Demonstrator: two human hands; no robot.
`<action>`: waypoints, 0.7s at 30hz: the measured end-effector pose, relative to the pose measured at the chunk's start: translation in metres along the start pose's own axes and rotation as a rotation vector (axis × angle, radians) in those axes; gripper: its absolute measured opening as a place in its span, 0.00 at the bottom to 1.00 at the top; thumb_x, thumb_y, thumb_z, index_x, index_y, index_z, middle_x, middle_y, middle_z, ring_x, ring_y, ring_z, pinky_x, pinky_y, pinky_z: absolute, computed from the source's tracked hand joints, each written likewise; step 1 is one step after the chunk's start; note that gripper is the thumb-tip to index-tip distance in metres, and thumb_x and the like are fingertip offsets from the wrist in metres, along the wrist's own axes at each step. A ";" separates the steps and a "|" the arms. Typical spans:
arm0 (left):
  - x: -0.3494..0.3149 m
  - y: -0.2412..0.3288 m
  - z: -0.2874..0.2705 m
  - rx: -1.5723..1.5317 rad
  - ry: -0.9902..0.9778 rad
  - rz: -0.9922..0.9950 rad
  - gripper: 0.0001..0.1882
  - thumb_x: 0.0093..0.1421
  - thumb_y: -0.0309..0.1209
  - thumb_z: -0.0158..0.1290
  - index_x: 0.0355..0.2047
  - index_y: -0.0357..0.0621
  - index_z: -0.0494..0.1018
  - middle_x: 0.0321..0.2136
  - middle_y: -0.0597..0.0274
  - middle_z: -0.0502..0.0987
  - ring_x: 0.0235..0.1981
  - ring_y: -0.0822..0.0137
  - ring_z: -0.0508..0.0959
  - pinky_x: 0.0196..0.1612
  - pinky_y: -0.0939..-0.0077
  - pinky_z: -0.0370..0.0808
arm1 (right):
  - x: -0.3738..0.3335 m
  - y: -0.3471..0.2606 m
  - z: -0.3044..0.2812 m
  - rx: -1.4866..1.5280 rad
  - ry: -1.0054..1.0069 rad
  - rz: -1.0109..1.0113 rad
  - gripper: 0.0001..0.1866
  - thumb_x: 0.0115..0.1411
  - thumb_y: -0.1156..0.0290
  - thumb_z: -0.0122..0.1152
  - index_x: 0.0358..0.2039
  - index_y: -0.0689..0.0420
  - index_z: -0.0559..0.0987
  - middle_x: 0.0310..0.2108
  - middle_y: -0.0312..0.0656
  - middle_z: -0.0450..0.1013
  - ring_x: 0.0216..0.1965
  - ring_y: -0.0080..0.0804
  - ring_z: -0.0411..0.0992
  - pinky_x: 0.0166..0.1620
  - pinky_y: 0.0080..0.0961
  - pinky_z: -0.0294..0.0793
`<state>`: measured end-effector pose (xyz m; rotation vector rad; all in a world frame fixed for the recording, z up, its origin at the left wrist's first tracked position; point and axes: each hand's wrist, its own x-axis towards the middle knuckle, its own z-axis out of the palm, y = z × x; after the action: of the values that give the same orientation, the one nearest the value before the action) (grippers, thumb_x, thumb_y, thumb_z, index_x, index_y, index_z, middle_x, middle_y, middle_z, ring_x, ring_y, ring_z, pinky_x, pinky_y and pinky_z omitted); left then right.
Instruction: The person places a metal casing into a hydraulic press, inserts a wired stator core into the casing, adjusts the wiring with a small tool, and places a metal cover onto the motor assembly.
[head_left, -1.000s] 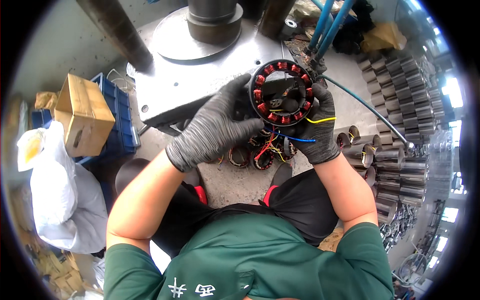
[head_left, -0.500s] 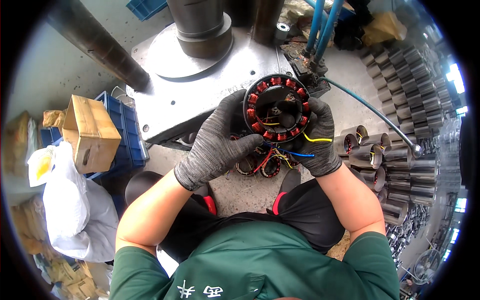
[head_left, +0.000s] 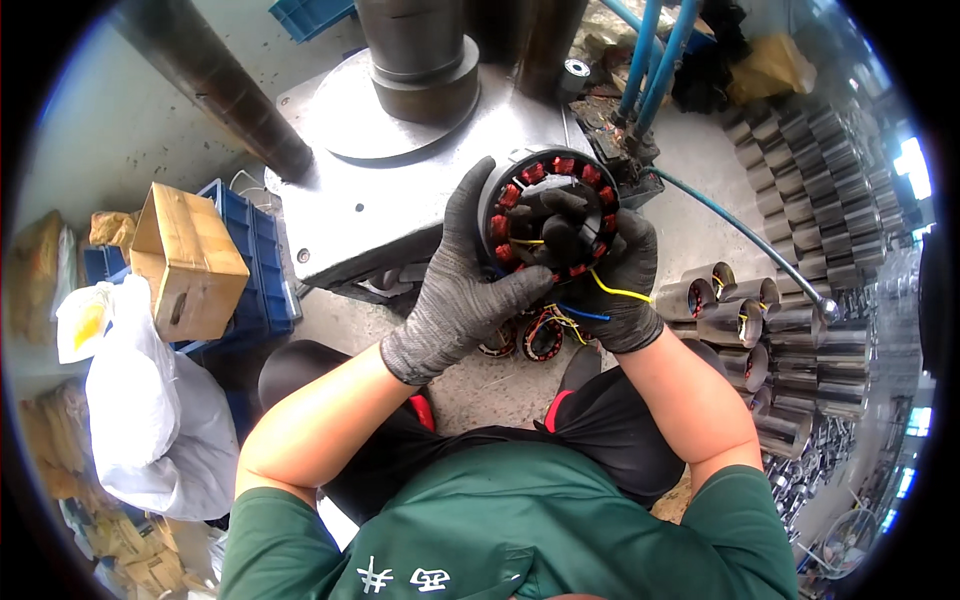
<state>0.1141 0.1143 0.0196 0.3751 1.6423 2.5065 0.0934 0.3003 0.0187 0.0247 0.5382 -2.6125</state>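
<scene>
Bright light, blown-out windows (head_left: 911, 170) at right, glare on the metal plate (head_left: 400, 187), dark, bent fisheye edges

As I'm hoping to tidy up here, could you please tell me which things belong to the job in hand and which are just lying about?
Seem part of the job:
ring with red coils, held in the left hand and right hand;
its yellow wire and blue wire;
probably the similar rings on the floor.

Seem just lying about:
cardboard box;
white sack;
blue crate.
</scene>
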 end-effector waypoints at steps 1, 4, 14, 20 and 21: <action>0.000 0.001 0.000 0.033 0.046 0.029 0.54 0.56 0.18 0.65 0.75 0.52 0.43 0.60 0.52 0.70 0.58 0.63 0.74 0.63 0.64 0.74 | 0.001 0.004 0.002 -0.015 0.043 -0.007 0.26 0.66 0.59 0.56 0.58 0.63 0.76 0.53 0.53 0.78 0.55 0.38 0.77 0.56 0.37 0.81; 0.003 0.016 -0.002 -0.020 0.198 -0.027 0.46 0.55 0.15 0.61 0.72 0.44 0.52 0.57 0.52 0.71 0.56 0.65 0.75 0.60 0.69 0.75 | 0.004 0.012 -0.024 -0.338 -0.085 -0.010 0.32 0.66 0.53 0.51 0.64 0.61 0.70 0.57 0.48 0.74 0.58 0.42 0.74 0.69 0.42 0.64; 0.034 0.049 -0.059 0.411 0.348 0.094 0.37 0.46 0.15 0.57 0.60 0.38 0.68 0.45 0.51 0.80 0.44 0.64 0.82 0.50 0.72 0.81 | 0.078 -0.062 -0.054 -2.042 0.403 -0.740 0.29 0.60 0.54 0.71 0.54 0.63 0.78 0.47 0.51 0.78 0.46 0.45 0.79 0.51 0.39 0.79; 0.050 0.045 -0.085 1.024 0.293 0.024 0.35 0.57 0.36 0.69 0.61 0.46 0.65 0.45 0.46 0.81 0.47 0.58 0.84 0.49 0.66 0.83 | 0.114 -0.086 -0.090 -2.237 0.676 -0.297 0.38 0.55 0.45 0.72 0.60 0.55 0.77 0.59 0.53 0.74 0.62 0.50 0.71 0.64 0.41 0.70; 0.051 0.047 -0.084 0.940 0.292 -0.090 0.36 0.55 0.29 0.70 0.61 0.44 0.66 0.45 0.47 0.81 0.46 0.62 0.83 0.49 0.71 0.83 | 0.117 -0.090 -0.093 -2.296 0.659 -0.353 0.32 0.57 0.46 0.71 0.57 0.52 0.80 0.53 0.52 0.79 0.56 0.48 0.76 0.61 0.39 0.73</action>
<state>0.0440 0.0326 0.0375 -0.0099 2.7955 1.6129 -0.0581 0.3568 -0.0464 0.0351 3.2554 -0.6469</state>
